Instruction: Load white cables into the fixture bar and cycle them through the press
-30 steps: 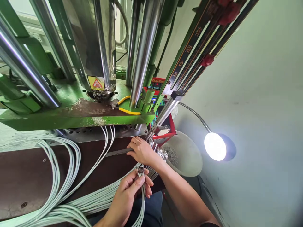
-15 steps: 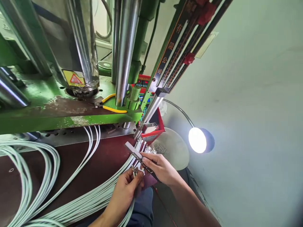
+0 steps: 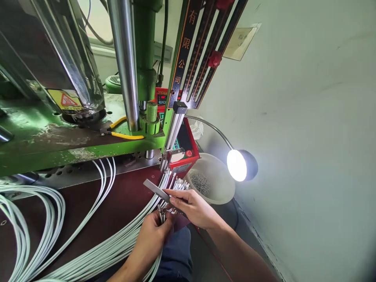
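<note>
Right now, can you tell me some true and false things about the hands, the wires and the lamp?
1. The right hand holds a flat grey metal bar. True.
2. The left hand grips the metal-tipped ends of pale white cables. True.
3. The round gooseneck lamp is switched off. False: it glows brightly.
4. The yellow-handled pliers are in the left hand. False: they lie on the green machine ledge.
5. The white plastic bowl beside the lamp holds small metal pieces. True.
</note>
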{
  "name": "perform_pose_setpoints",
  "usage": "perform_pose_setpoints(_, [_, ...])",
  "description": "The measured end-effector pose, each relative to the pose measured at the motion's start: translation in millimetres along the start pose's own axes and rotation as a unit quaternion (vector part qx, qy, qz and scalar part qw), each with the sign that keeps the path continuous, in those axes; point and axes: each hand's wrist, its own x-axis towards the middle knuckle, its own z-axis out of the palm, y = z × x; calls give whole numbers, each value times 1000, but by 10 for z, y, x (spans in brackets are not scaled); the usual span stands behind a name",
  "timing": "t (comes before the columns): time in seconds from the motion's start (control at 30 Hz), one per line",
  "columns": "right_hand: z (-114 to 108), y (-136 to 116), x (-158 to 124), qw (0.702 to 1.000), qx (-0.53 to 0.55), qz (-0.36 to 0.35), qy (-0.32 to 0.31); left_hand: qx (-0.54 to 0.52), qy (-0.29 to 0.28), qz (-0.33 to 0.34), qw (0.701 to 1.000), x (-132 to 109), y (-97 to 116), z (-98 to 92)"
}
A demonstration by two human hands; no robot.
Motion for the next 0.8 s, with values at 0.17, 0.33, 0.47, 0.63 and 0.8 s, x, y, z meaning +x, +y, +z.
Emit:
perform_pose_setpoints(0.17, [10, 45, 8, 1000, 0, -6, 6, 19, 0, -6, 1000, 20, 55, 3])
perform_pose_setpoints(0.33, [32, 91, 34, 1000, -13, -9, -6, 35, 8, -5, 999, 17, 72, 32])
perform_pose_setpoints(0.47, [32, 119, 51, 999, -26, -8, -27, 27, 13, 2, 1000, -17, 75, 30])
perform_pose_setpoints(0.63, [-42, 78, 54, 999, -29, 5, -27, 29, 23, 23, 999, -39, 110, -33])
perform_pose_setpoints(0.8, [-134, 103, 75, 999, 12, 5, -37, -22, 63, 41, 997, -91, 209, -41])
